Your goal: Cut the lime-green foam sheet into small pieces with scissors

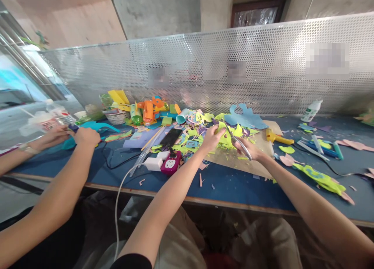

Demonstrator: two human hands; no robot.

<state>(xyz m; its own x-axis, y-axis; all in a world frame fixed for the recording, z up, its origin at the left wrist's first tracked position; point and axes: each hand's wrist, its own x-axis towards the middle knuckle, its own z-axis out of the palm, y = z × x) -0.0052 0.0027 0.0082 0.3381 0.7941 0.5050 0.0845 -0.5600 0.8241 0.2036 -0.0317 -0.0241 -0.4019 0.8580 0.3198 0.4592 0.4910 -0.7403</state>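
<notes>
My left hand (212, 138) pinches a piece of yellow-green foam sheet (226, 140) above a brown paper sheet (242, 163) on the blue table (230, 187). My right hand (250, 149) grips a pair of silver scissors (238, 141), whose blades point up and left into the foam piece. Yellow-green offcuts (193, 138) lie scattered just left of my hands. A black phone (171, 137) lies further left.
A co-worker's two hands (73, 136) hold teal foam at the far left. Foam rolls and cups (146, 111) crowd the back. A yellow glue gun (276, 137), a white glue bottle (311, 110), a green foam figure (321, 178) and a charger with cable (163, 163) lie around. A perforated metal screen (263, 54) closes the back.
</notes>
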